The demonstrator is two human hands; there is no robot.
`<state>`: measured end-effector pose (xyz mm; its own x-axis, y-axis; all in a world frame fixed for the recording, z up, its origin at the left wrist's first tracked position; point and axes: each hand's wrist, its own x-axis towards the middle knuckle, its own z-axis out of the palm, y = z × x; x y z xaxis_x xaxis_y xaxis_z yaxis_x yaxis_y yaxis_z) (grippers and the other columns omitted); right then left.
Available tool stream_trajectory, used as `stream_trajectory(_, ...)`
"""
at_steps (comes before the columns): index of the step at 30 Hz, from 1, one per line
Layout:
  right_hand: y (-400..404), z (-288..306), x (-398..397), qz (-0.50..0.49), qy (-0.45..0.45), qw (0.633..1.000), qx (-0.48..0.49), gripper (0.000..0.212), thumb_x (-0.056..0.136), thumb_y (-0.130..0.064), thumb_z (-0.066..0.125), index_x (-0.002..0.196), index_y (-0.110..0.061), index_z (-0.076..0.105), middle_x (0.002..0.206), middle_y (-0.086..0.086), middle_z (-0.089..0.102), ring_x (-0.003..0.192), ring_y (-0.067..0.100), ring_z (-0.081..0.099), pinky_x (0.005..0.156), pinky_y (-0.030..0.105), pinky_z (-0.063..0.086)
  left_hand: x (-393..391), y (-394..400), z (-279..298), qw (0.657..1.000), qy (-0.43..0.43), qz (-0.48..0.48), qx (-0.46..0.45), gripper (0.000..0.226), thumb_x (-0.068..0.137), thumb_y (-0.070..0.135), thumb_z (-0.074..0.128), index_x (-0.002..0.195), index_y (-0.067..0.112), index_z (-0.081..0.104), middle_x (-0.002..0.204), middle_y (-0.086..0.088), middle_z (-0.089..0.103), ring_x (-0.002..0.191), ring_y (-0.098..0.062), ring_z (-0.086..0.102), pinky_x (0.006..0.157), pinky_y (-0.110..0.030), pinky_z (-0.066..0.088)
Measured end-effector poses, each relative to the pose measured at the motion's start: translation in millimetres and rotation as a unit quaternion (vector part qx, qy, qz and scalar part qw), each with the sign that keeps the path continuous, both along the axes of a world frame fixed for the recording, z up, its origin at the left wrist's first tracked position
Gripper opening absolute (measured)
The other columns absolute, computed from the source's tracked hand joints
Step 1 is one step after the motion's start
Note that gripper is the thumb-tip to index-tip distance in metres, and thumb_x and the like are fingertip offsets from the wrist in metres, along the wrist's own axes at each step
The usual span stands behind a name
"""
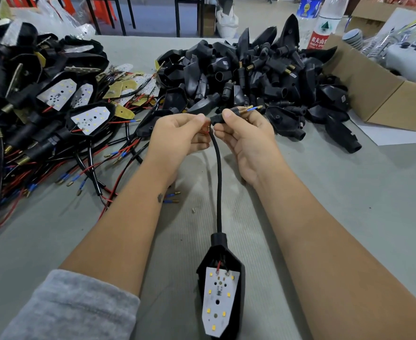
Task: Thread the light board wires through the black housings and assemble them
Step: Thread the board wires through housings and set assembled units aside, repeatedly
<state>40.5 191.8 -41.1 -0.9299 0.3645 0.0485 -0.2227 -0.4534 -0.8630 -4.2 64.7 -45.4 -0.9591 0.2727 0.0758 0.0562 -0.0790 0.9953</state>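
A small black stem piece [218, 119] is pinched by the right hand [245, 141], with the thumb on top and the fingers curled under it. A brass threaded tip [241, 110] sticks out of its far end, and thin wire ends [254, 108] with blue sleeves poke out past the brass. The wires are gripped by the left hand [182, 136] just where they go into the stem piece, so both hands are closed on the work. From there a black sleeved cable [218, 182] hangs down to a black housing [220, 273] lying near the bottom of the view, with a white light board [218, 300] seated inside it. The cable looks soft and bendy, so it is best held close to the stem piece, where it can be pushed without folding. The board looks thin and light, and its 2 solder joints could probably be torn by a hard tug. The plastic parts look stiff and light. A pile of empty black shells [263, 77] is seen ahead, and finished lamps [55, 99] lie heaped at the left. The left fingertips and the red wire under them are mostly hidden. How far the wires have gone through cannot be told.
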Motion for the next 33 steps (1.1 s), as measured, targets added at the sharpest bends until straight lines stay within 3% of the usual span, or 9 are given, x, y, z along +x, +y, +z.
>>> stream_trajectory(3,2.7,1.1,0.9,-0.014,0.000,1.000,-0.023,0.010,0.092,0.001,0.062,0.086,-0.005,0.056,0.070,0.006,0.065,0.062,0.013,0.066,0.066,0.022,0.057,-0.9,2.3,0.7,1.000,-0.022,0.002,-0.009,0.019,0.095,0.010,0.059,0.080,0.005,0.069,0.064,-0.001,0.069,0.056,-0.010,0.064,0.060,-0.022,0.057)
stream_trajectory(10,-0.7,-1.0,-0.8,-0.007,-0.011,0.999,0.043,0.010,0.093,-0.001,0.061,0.085,-0.007,0.059,0.064,-0.001,0.064,0.059,0.010,0.060,0.064,0.021,0.054,2.9,3.8,-2.3,0.996,0.053,0.010,-0.067,0.018,0.097,0.012,0.059,0.083,0.013,0.070,0.066,0.001,0.068,0.059,-0.004,0.063,0.061,-0.020,0.055)
stream_trajectory(15,1.6,-0.3,-0.7,-0.022,-0.013,0.999,0.021,0.014,0.094,-0.010,0.062,0.082,-0.010,0.058,0.063,-0.001,0.062,0.059,0.010,0.061,0.064,0.021,0.054,6.9,6.3,4.8,0.999,0.003,-0.039,-0.018,0.012,0.096,0.018,0.061,0.089,0.010,0.068,0.070,0.000,0.071,0.066,-0.015,0.071,0.063,-0.027,0.058)
stream_trajectory(20,5.4,0.1,-2.5,-0.051,-0.001,0.999,-0.008,0.010,0.098,-0.011,0.057,0.088,-0.009,0.059,0.076,0.005,0.061,0.060,0.012,0.061,0.062,0.023,0.054,12.4,6.7,7.0,0.997,-0.020,-0.078,-0.021,0.006,0.095,0.007,0.060,0.093,0.010,0.064,0.068,-0.003,0.065,0.060,-0.017,0.069,0.056,-0.026,0.057)
stream_trajectory(22,7.7,0.8,-3.1,-0.059,-0.011,0.998,-0.007,0.013,0.101,-0.016,0.053,0.092,-0.008,0.059,0.077,0.007,0.061,0.056,0.013,0.059,0.058,0.024,0.052,12.2,6.6,7.3,0.997,-0.019,-0.074,-0.024,0.010,0.097,0.008,0.057,0.093,0.014,0.064,0.072,-0.003,0.060,0.055,-0.013,0.065,0.050,-0.024,0.054)
stream_trajectory(27,11.1,1.6,-4.4,-0.090,-0.041,0.995,0.005,0.034,0.106,-0.026,0.039,0.098,-0.009,0.067,0.075,0.003,0.065,0.058,0.013,0.058,0.059,0.024,0.052,4.6,5.2,6.8,0.995,0.025,-0.033,-0.087,0.017,0.098,0.010,0.056,0.088,0.020,0.067,0.077,-0.010,0.044,0.046,-0.007,0.034,0.039,-0.016,0.028)
stream_trajectory(33,12.8,0.0,-4.2,-0.184,-0.069,0.979,0.052,0.015,0.094,-0.011,0.060,0.089,-0.012,0.074,0.073,-0.009,0.063,0.067,0.006,0.052,0.069,0.020,0.048,5.4,5.7,3.3,0.986,0.064,-0.029,-0.150,0.016,0.095,0.013,0.060,0.088,0.023,0.071,0.073,0.000,0.056,0.046,0.001,0.040,0.045,-0.012,0.033)
